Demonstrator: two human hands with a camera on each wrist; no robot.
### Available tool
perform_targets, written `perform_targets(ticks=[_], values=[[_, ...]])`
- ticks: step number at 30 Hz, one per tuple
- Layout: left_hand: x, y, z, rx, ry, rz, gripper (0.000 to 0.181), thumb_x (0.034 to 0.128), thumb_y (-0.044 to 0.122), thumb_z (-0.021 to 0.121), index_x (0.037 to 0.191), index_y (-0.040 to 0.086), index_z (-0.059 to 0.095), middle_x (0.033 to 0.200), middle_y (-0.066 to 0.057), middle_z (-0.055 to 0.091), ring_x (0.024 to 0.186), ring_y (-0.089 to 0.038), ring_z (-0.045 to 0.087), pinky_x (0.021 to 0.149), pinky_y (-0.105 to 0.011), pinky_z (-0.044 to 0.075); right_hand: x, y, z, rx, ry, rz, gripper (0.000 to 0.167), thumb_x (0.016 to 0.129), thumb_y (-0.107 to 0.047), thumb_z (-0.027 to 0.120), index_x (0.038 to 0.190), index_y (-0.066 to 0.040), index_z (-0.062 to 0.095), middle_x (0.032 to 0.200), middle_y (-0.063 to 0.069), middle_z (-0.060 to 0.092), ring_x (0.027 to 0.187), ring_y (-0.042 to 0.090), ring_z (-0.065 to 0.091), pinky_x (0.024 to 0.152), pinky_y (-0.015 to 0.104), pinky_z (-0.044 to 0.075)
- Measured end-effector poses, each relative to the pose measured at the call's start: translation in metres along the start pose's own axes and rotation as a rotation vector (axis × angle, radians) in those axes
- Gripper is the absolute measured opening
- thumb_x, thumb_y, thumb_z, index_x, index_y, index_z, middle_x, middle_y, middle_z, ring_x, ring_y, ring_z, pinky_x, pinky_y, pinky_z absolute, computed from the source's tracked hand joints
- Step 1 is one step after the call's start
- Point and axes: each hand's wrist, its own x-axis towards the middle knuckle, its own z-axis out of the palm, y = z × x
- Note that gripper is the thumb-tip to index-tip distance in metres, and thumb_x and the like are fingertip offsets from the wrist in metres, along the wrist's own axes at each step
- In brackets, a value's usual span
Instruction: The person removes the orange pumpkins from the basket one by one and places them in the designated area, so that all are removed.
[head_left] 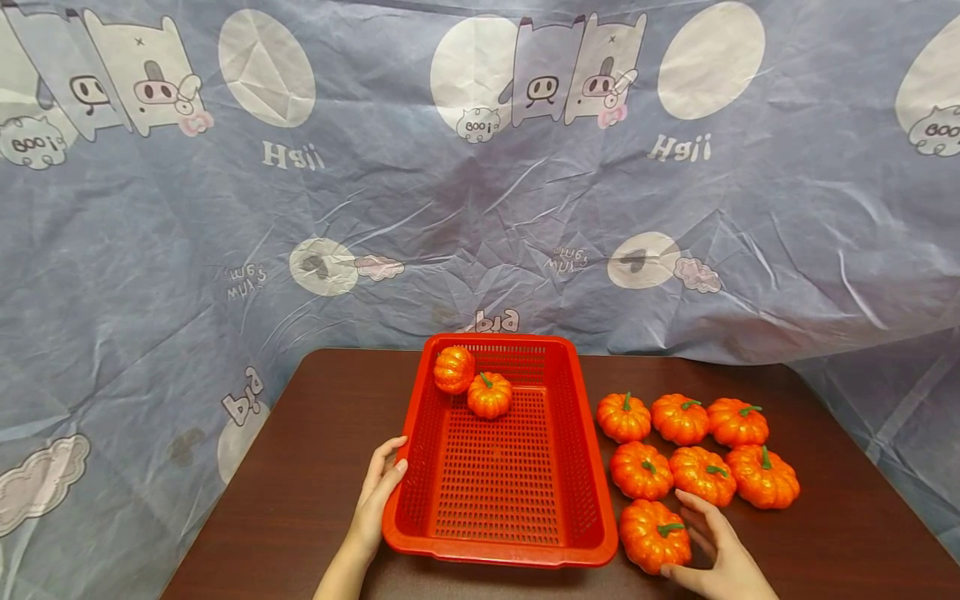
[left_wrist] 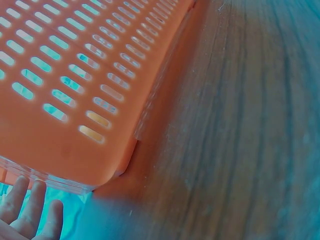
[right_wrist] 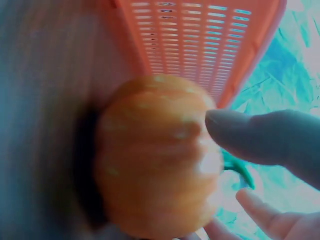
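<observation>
A red plastic basket with slotted walls stands mid-table, holding two small orange pumpkins, one on its side and one upright. My left hand touches the basket's left rim; in the left wrist view its fingers look fairly straight beside the rim. To the right of the basket, my right hand is spread around the nearest pumpkin, thumb and fingertips at its right side. The right wrist view shows this pumpkin blurred, the thumb at its edge. Some fingers are partly hidden behind it.
Several more orange pumpkins with green stems, such as one at the back and one at the right, sit in two rows right of the basket. A patterned cloth hangs behind the dark brown table.
</observation>
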Motion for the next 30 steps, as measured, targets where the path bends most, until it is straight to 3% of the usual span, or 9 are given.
perform_targets(ticks=[5, 9, 12, 19, 25, 30], values=[[0.000, 0.001, 0.000, -0.002, -0.005, 0.005, 0.039, 0.0999, 0.017, 0.039, 0.136, 0.007, 0.032, 0.126, -0.028, 0.039, 0.106, -0.035, 0.051, 0.082, -0.041, 0.049, 0.005, -0.019, -0.007, 0.003, 0.025, -0.043, 0.086, 0.069, -0.005, 0.081, 0.138, 0.004, 0.028, 0.137, 0.023, 0.032, 0.104, -0.024, 0.029, 0.081, 0.003, 0.035], [0.000, 0.001, 0.000, 0.001, -0.010, 0.010, 0.039, 0.1001, 0.017, 0.038, 0.137, 0.005, 0.031, 0.125, -0.028, 0.039, 0.105, -0.034, 0.052, 0.082, -0.041, 0.049, 0.011, -0.037, -0.014, -0.035, 0.080, -0.132, 0.082, 0.072, -0.007, 0.080, 0.137, 0.000, 0.031, 0.135, 0.012, 0.037, 0.108, -0.020, 0.034, 0.084, 0.002, 0.034], [0.000, 0.001, 0.000, 0.001, -0.011, 0.010, 0.039, 0.1002, 0.017, 0.038, 0.137, 0.005, 0.031, 0.125, -0.028, 0.038, 0.106, -0.035, 0.051, 0.082, -0.042, 0.049, 0.017, -0.052, -0.021, -0.056, 0.091, -0.142, 0.078, 0.077, -0.012, 0.078, 0.139, -0.005, 0.031, 0.132, 0.005, 0.039, 0.110, -0.017, 0.035, 0.083, 0.004, 0.036], [0.000, 0.001, 0.000, -0.007, -0.002, -0.002, 0.038, 0.0997, 0.017, 0.039, 0.136, 0.007, 0.033, 0.126, -0.028, 0.039, 0.106, -0.035, 0.051, 0.083, -0.040, 0.049, 0.033, -0.089, -0.032, 0.009, 0.067, -0.141, 0.075, 0.083, -0.014, 0.073, 0.142, -0.008, 0.027, 0.137, 0.018, 0.038, 0.110, -0.014, 0.039, 0.083, 0.008, 0.039], [0.000, 0.002, 0.000, 0.002, -0.007, 0.000, 0.039, 0.0998, 0.017, 0.039, 0.136, 0.006, 0.032, 0.125, -0.029, 0.039, 0.106, -0.035, 0.051, 0.082, -0.041, 0.049, 0.049, -0.115, -0.036, 0.060, 0.074, -0.218, 0.073, 0.084, -0.009, 0.071, 0.143, -0.014, 0.028, 0.139, 0.011, 0.036, 0.114, -0.008, 0.042, 0.085, 0.009, 0.039], [0.000, 0.002, 0.000, 0.001, -0.012, 0.002, 0.039, 0.1000, 0.016, 0.038, 0.137, 0.005, 0.031, 0.125, -0.029, 0.038, 0.106, -0.036, 0.051, 0.081, -0.042, 0.049, 0.064, -0.133, -0.033, 0.100, 0.096, -0.283, 0.072, 0.083, -0.005, 0.070, 0.142, -0.012, 0.030, 0.138, 0.006, 0.036, 0.120, 0.001, 0.042, 0.089, 0.009, 0.038]])
